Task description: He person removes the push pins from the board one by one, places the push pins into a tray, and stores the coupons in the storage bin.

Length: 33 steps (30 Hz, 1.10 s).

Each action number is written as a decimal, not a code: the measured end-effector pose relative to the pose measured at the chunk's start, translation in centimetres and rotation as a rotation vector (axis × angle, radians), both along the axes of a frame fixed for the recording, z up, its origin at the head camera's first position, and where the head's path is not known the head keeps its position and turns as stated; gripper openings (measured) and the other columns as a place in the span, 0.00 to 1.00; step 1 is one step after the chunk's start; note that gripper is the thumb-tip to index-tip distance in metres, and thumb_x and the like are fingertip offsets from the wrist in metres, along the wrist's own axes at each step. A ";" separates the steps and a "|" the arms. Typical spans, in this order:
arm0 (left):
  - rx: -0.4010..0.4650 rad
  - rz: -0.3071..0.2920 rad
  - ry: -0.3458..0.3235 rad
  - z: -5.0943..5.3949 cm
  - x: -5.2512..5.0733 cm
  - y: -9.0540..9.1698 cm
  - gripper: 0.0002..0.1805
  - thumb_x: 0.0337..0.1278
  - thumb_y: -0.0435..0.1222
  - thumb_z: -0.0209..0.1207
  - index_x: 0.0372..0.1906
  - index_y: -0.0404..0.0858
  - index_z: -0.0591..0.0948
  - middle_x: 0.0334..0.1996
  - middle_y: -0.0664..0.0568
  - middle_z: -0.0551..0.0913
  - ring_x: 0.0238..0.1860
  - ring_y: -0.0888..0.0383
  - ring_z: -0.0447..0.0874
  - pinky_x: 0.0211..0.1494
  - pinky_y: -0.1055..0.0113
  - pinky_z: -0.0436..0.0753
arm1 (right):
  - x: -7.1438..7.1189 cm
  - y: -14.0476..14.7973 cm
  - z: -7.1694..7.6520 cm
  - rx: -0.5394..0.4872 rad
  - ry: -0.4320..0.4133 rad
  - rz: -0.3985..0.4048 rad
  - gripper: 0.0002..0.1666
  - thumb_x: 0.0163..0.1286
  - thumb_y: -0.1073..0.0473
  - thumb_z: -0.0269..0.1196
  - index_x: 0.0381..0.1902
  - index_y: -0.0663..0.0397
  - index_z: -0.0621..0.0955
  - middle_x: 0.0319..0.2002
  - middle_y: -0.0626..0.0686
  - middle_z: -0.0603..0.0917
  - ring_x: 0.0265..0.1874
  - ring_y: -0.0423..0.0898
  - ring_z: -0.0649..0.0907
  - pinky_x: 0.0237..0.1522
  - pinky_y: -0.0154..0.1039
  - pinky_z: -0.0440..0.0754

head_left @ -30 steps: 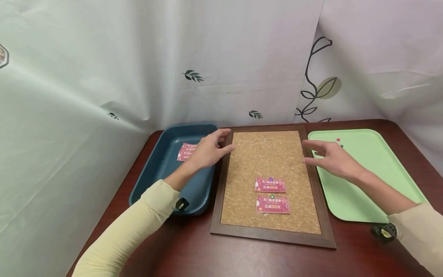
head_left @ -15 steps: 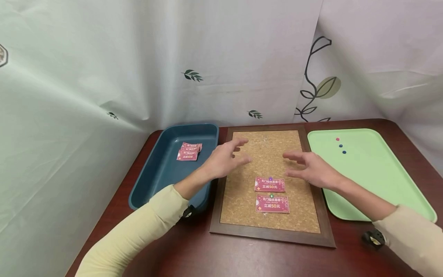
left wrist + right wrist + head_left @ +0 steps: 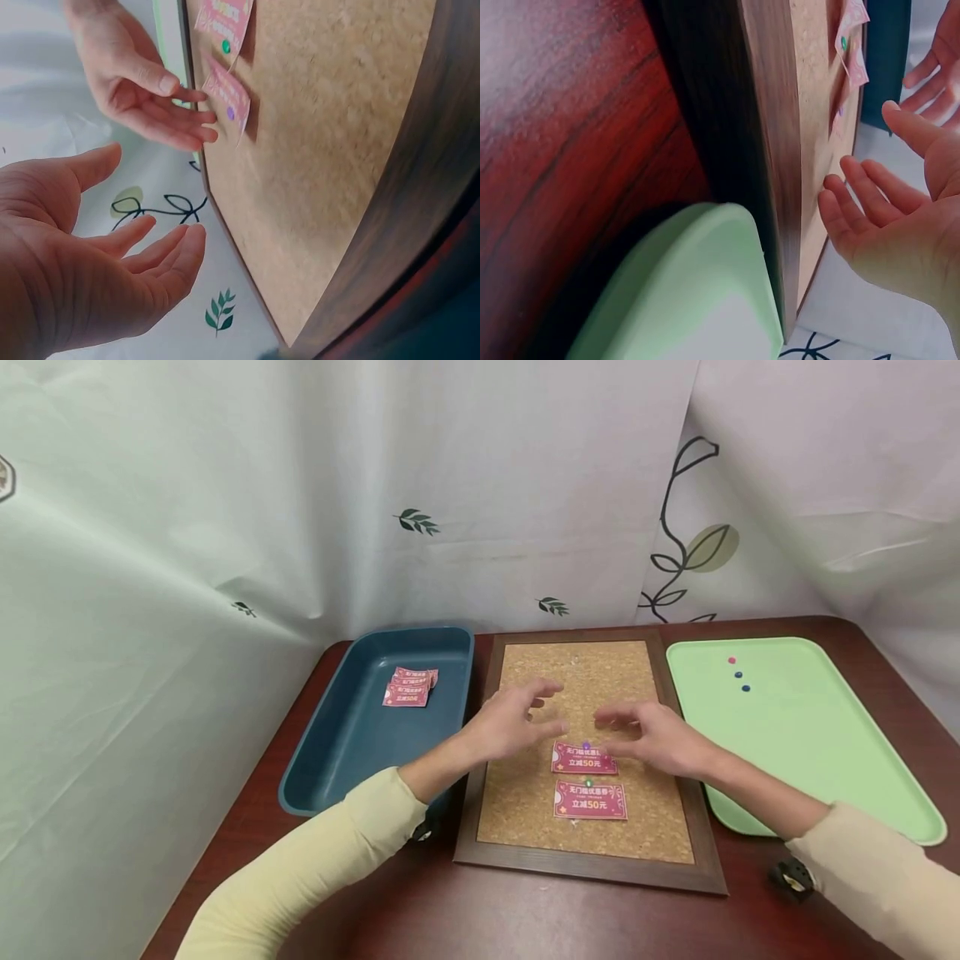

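Note:
A cork board (image 3: 517,814) in a dark wooden frame lies in the middle of the table. Two pink coupons are pinned on it, the upper coupon (image 3: 576,762) by a purple pushpin (image 3: 231,113) and the lower coupon (image 3: 591,803) by a green pushpin (image 3: 226,46). Over the board's left part hovers my left hand (image 3: 512,720), empty, fingers loosely bent. Facing it from the right is my right hand (image 3: 656,739), also empty; in the head view it covers the upper coupon's right edge. Both wrist views show each palm holding nothing.
On the left stands a blue tray (image 3: 345,752) with several coupons (image 3: 406,695) in an overlapping pile. A light green tray (image 3: 817,752) on the right carries one pink pushpin (image 3: 732,660) and two blue pushpins (image 3: 738,675). A clear pushpin (image 3: 575,658) sits near the board's top.
Both hands have moved inward from the board's two sides and closer toward the front, coming nearer each other over the cork. Coupons and pushpins stay in place.

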<state>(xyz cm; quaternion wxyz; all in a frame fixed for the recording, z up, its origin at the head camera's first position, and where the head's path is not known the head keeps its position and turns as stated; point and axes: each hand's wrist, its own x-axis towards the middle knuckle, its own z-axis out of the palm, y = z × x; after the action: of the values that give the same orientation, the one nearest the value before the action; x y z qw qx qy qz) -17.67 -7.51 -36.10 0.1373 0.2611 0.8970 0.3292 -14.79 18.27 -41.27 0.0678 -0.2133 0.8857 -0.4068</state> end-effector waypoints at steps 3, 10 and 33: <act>-0.017 -0.014 -0.008 -0.5 0.2 0.3 0.32 0.73 0.42 0.67 0.75 0.38 0.74 0.72 0.45 0.77 0.69 0.46 0.78 0.67 0.51 0.80 | -0.1 -0.3 -0.2 0.005 0.004 0.009 0.29 0.69 0.58 0.75 0.63 0.67 0.83 0.57 0.60 0.88 0.56 0.58 0.84 0.61 0.61 0.80; -0.056 -0.024 -0.022 -1.9 0.2 1.0 0.29 0.71 0.37 0.69 0.72 0.36 0.76 0.68 0.44 0.81 0.66 0.47 0.81 0.66 0.56 0.81 | -0.5 -1.1 -0.6 0.005 0.034 0.036 0.21 0.67 0.62 0.75 0.55 0.65 0.87 0.48 0.55 0.89 0.43 0.48 0.83 0.48 0.48 0.82; -0.106 -0.044 0.044 -4.2 0.3 1.6 0.16 0.64 0.34 0.74 0.53 0.36 0.84 0.44 0.52 0.86 0.44 0.61 0.85 0.49 0.69 0.80 | -1.5 -2.3 -1.4 0.053 0.030 -0.024 0.07 0.66 0.69 0.74 0.40 0.55 0.90 0.33 0.46 0.87 0.31 0.44 0.75 0.34 0.38 0.72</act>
<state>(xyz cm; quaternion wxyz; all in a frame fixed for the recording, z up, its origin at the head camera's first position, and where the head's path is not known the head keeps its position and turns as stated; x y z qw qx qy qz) -17.35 -5.93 -40.28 0.1382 0.2806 0.9100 0.2723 -16.33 15.98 -42.67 0.0554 -0.2069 0.8996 -0.3806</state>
